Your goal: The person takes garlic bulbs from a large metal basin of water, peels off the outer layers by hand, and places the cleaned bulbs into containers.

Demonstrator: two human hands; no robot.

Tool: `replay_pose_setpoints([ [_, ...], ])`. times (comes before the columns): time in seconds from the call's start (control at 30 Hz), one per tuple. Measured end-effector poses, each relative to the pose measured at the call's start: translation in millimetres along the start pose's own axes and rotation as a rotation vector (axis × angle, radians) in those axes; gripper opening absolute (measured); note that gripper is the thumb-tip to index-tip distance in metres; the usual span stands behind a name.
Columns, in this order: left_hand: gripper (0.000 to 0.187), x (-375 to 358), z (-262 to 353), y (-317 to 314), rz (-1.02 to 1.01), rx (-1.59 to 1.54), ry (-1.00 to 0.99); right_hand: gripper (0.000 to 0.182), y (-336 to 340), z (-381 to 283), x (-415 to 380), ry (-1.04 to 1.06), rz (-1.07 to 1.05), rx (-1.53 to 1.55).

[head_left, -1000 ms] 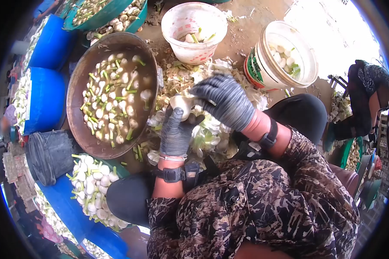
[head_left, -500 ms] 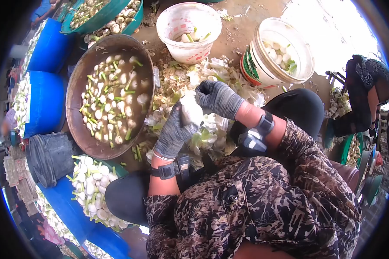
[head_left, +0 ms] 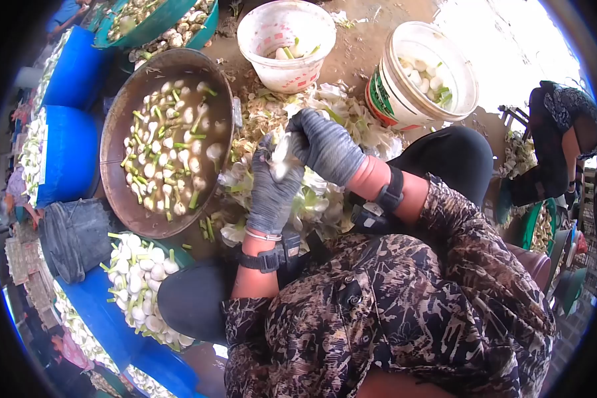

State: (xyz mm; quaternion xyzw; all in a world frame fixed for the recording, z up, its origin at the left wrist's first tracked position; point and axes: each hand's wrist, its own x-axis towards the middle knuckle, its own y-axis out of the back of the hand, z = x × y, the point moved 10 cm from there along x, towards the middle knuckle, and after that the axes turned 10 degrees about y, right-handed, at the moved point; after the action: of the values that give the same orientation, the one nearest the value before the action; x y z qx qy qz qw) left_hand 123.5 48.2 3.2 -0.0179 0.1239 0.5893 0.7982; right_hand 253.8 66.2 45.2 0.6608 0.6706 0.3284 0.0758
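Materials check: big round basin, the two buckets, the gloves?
Basin: looks like metal, dull brown, rust-like patina, thin rolled rim. Buckets: seemingly plastic, white, scuffed, printed labels. Gloves on left hand and right hand: grey knit fabric, ribbed texture, possibly coated.

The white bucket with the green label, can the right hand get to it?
Probably yes: the white plastic bucket with the green label stands open just beyond the gloved right hand, nothing between them, though that hand grips a white bulb.

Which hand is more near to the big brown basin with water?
Left. The left hand is beside the basin, just off its near rim and holding the white bulb. The right hand is further away, on the bulb's far side.
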Motion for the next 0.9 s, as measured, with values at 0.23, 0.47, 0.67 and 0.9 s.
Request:
replay_pose_setpoints([
  [0.23, 0.064, -18.3, 39.7, -5.6, -0.024, 0.191, -0.165, 0.021, -2.2, 71.7, 1.2, -0.292, -0.072, 0.012],
  [0.47, 0.03, -17.8, -2.3, 41.6, 0.059, -0.641, 0.092, 0.035, -24.5, 116.0, -12.5, -0.274, -0.592, -0.424],
  [0.67, 0.03, -17.1, -18.1, 53.7, 0.207, -0.381, 0.158, 0.045, -53.2, 0.0, -31.1, -0.392, -0.745, 0.549],
  [0.9, 0.035, -27.2, -51.6, 120.1, 0.784, -0.399, 0.169, 0.035, -66.5, 1.9, 4.4, -0.455, -0.726, 0.392],
])
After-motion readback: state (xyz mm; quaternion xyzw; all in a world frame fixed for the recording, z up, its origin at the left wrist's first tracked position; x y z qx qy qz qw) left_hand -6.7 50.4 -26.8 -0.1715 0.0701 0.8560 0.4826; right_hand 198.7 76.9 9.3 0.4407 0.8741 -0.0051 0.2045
